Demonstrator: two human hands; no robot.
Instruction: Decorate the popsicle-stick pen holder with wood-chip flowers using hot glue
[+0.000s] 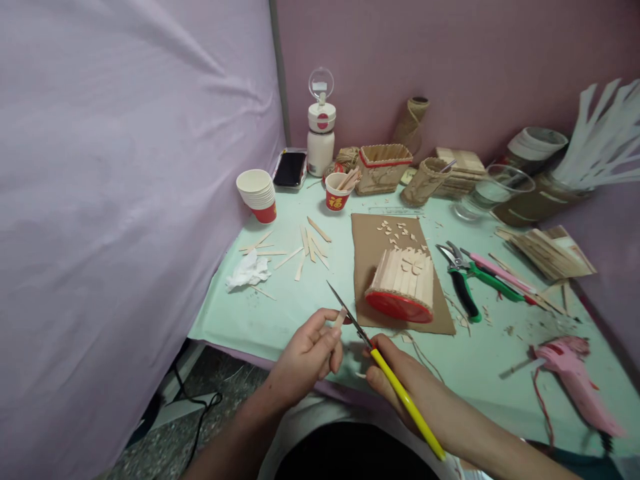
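Observation:
Between the thumb and fingers of my left hand (314, 348) is a short wooden craft stick (341, 318), its end pointing up. My right hand (407, 373) grips long scissors with yellow handles (400, 393). Their blades (346, 309) reach up and left, right beside the stick's tip; whether they touch it I cannot tell. Just beyond lies a stick-covered container (404, 283) on its side, its red end toward me and small petal-shaped pieces on its wall. It rests on a brown cardboard sheet (364, 260), where several small wood chips (395, 232) are scattered.
Loose craft sticks (311, 245) and a crumpled tissue (249, 270) lie to the left. Paper cups (257, 195), a white bottle (321, 143) and a stick-built box (384, 170) stand behind. Green-handled pruners (465, 287) and a pink glue gun (575, 383) lie on the right.

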